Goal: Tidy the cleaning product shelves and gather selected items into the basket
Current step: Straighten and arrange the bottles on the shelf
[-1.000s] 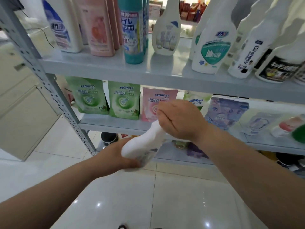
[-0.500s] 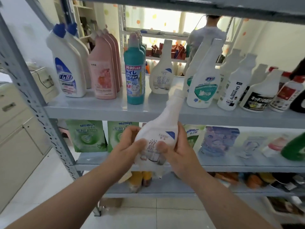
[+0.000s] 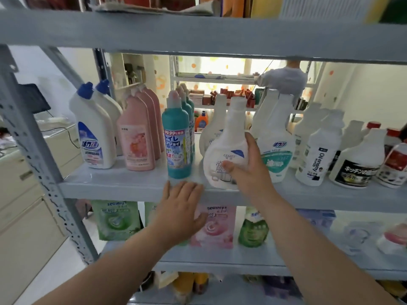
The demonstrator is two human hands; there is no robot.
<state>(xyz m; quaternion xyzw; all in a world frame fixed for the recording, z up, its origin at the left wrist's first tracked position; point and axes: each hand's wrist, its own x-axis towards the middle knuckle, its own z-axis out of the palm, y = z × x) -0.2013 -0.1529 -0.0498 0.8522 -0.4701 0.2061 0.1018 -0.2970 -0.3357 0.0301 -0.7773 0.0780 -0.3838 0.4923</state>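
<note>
A white bottle with a blue mark (image 3: 226,150) stands upright at the front of the grey shelf (image 3: 123,183), just in front of a matching white bottle (image 3: 214,124). My right hand (image 3: 248,170) is wrapped around its lower right side, thumb across the label. My left hand (image 3: 180,205) hangs open, fingers spread, its fingertips at the shelf's front edge below the teal bottle (image 3: 178,142). No basket is in view.
Rows of bottles fill the shelf: white with blue caps (image 3: 92,133), pink (image 3: 137,135), white spray refills (image 3: 277,146), a black-labelled bottle (image 3: 354,164). Green pouches (image 3: 114,221) and a pink pouch (image 3: 217,227) stand on the shelf below. Behind the rack stands a person (image 3: 284,80).
The bottle went from both hands, held low in front of the rack, up onto the shelf. My left hand has let go and dropped to the shelf edge; my view has risen.
</note>
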